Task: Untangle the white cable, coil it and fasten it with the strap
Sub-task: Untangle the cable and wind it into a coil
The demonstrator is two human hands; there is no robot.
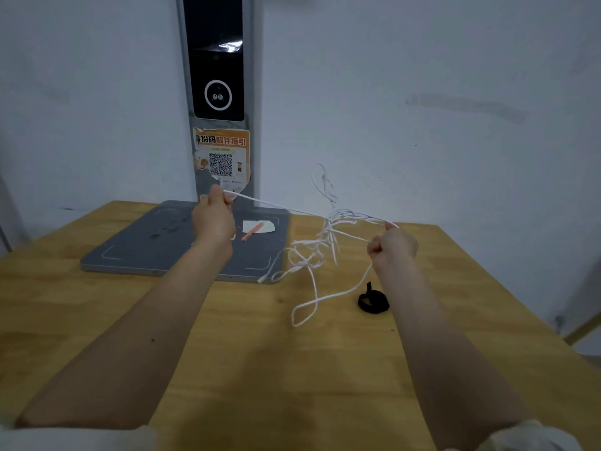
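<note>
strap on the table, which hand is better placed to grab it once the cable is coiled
Right, probably. The black strap lies just below the right hand; the left hand is far across the table, over the grey base.

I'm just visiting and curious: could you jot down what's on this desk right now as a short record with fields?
left hand: raised, pinches the white cable
right hand: raised, grips the cable
cable state: one stretch taut between the hands, tangled bunch hanging near the right hand, a loop on the wooden table
black strap: lying on the table, untouched
grey base plate: holds a paper slip and pink pen
</note>
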